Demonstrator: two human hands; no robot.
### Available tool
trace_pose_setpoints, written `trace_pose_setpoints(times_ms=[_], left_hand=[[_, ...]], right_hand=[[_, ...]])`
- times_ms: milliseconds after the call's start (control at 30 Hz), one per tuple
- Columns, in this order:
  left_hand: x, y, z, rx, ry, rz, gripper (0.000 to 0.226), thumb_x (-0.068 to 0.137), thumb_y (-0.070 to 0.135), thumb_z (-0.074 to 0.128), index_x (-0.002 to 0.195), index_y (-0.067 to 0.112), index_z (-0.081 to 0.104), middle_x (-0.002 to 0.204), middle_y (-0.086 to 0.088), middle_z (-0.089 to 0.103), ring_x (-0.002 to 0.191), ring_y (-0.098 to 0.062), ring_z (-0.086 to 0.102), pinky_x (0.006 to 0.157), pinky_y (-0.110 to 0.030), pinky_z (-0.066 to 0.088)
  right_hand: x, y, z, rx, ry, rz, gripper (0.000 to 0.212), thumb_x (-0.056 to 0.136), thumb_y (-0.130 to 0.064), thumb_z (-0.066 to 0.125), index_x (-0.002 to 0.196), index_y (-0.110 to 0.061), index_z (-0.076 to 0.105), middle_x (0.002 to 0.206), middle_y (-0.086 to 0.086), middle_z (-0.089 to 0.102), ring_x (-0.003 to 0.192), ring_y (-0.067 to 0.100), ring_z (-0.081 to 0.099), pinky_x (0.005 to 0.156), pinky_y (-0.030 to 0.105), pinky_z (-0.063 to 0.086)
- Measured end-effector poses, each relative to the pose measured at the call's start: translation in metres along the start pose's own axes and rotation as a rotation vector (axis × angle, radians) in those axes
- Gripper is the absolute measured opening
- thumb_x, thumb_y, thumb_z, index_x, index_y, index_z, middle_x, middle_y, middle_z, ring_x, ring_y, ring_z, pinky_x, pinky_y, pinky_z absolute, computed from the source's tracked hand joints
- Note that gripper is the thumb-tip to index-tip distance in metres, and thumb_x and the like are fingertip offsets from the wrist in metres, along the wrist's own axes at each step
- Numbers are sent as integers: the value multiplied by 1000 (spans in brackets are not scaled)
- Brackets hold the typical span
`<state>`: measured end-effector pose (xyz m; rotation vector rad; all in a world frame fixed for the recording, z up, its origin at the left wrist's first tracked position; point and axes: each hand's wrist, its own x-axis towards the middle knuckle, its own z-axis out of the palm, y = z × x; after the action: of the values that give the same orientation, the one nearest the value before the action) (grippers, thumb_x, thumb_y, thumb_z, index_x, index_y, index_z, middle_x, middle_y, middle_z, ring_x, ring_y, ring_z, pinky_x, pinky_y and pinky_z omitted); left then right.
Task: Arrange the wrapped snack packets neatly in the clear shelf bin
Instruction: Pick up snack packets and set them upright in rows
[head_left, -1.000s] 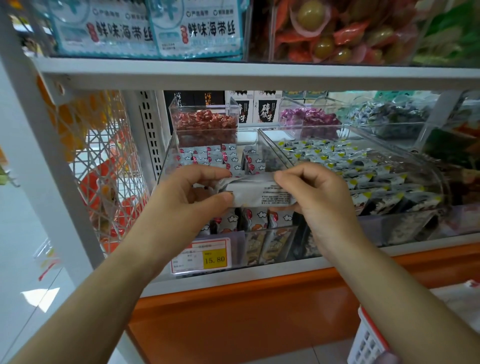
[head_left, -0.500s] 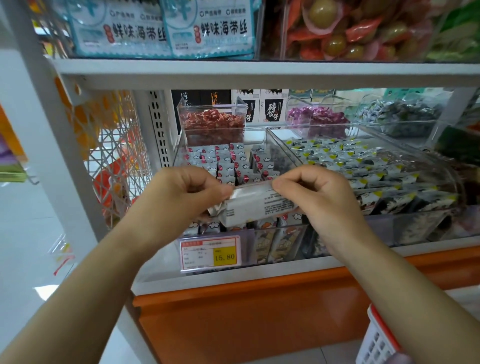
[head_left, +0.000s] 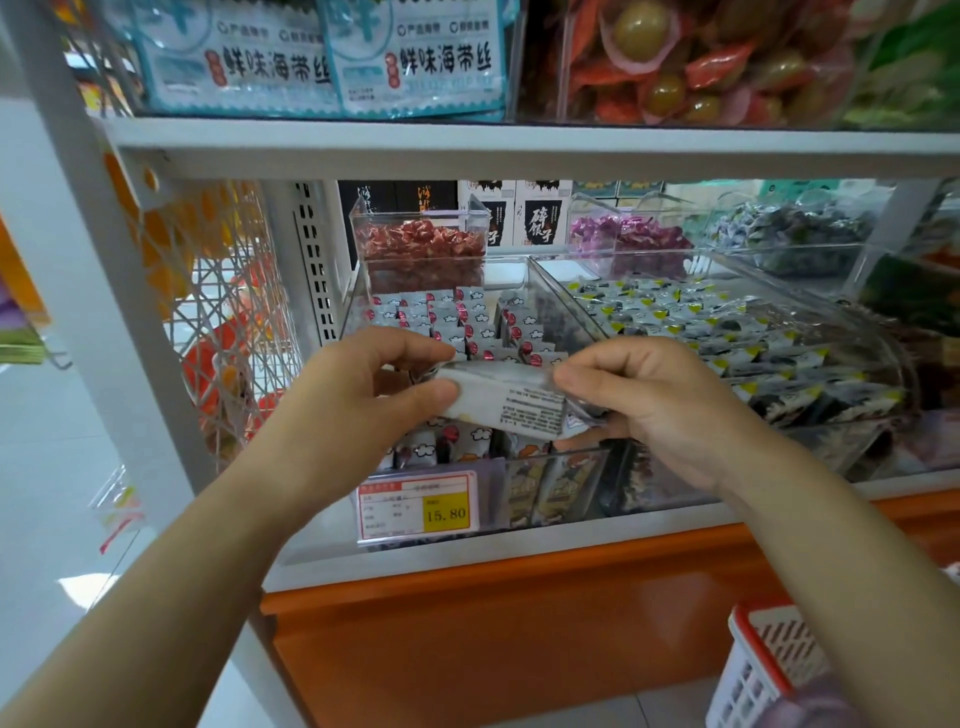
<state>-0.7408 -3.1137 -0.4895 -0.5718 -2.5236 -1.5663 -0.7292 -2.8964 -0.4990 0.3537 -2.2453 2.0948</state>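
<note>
Left hand (head_left: 363, 395) and right hand (head_left: 657, 410) each pinch one end of the snack packet (head_left: 511, 400), fingers curled, holding it level between them; below the grip sits the clear shelf bin (head_left: 491, 480); keep the packet square; seat it against the standing packet rows (head_left: 441, 319) just beyond.

The white shelf (head_left: 675, 527) carries clear bins (head_left: 354, 306) of wrapped packets (head_left: 447, 318).

Price tag (head_left: 418, 506) reads 15.80. Red candies (head_left: 421, 244) behind; purple candies (head_left: 626, 236) right. Seaweed packs (head_left: 322, 57) above. Basket (head_left: 763, 670) lower right.
</note>
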Motion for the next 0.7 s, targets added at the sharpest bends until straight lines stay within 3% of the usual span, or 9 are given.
trace_pose_setpoints(times_ms=[100, 267, 333, 433, 533, 600, 633, 700], left_hand=[[0, 0, 4, 44, 5, 29, 20, 85, 20, 61, 102, 32, 62, 90, 5, 65, 56, 12, 57, 42, -4, 38], [1, -5, 10, 101, 94, 53, 26, 87, 25, 59, 112, 25, 64, 85, 11, 66, 63, 8, 59, 49, -5, 41], [4, -7, 11, 102, 167, 43, 22, 89, 26, 58, 108, 24, 66, 81, 9, 67, 61, 4, 59, 48, -8, 44], [8, -8, 11, 6, 257, 3, 12, 89, 25, 58, 95, 22, 69, 76, 8, 69, 71, -7, 67, 66, -26, 57], [10, -8, 11, -52, 264, -6, 12, 89, 26, 58, 82, 31, 66, 76, 6, 71, 72, -9, 70, 73, -35, 58], [12, -8, 10, -56, 263, 16, 14, 91, 30, 55, 98, 27, 66, 86, 6, 72, 78, -7, 69, 77, -36, 57], [14, -9, 10, -8, 277, 36, 26, 92, 32, 51, 113, 22, 63, 97, 5, 70, 85, -6, 67, 81, -34, 56], [17, -13, 9, 204, 290, 92, 42, 95, 34, 45, 133, 17, 48, 122, 1, 61, 104, -6, 58, 91, -27, 45]], right_hand=[[1, 1, -5, -56, -3, -10, 12, 63, -28, 66, 66, -22, 76, 73, -6, 72, 71, 5, 68, 56, 21, 55], [4, 9, -3, 2, 38, -29, 13, 66, -24, 64, 67, -17, 76, 76, 3, 74, 73, 13, 71, 59, 23, 58], [3, 9, 3, 65, 16, -62, 19, 70, -29, 65, 79, -17, 76, 87, 5, 75, 83, 17, 71, 66, 24, 58], [2, 7, 11, -63, 33, -131, 39, 65, -37, 72, 103, -31, 67, 103, -2, 73, 97, 13, 68, 83, 26, 56], [3, 7, 18, -279, 167, -256, 40, 76, -21, 74, 104, -45, 59, 103, -10, 71, 94, 6, 67, 86, 24, 53], [4, 5, 20, -198, 238, -305, 34, 81, -15, 68, 99, -43, 61, 86, -10, 73, 75, 11, 70, 72, 27, 59], [4, 3, 19, -150, 285, -314, 30, 83, -15, 67, 94, -42, 63, 82, -8, 72, 70, 14, 70, 68, 31, 60], [8, 4, 16, -82, 387, -312, 21, 85, -15, 66, 91, -35, 64, 75, -10, 71, 67, 13, 69, 66, 36, 60]])
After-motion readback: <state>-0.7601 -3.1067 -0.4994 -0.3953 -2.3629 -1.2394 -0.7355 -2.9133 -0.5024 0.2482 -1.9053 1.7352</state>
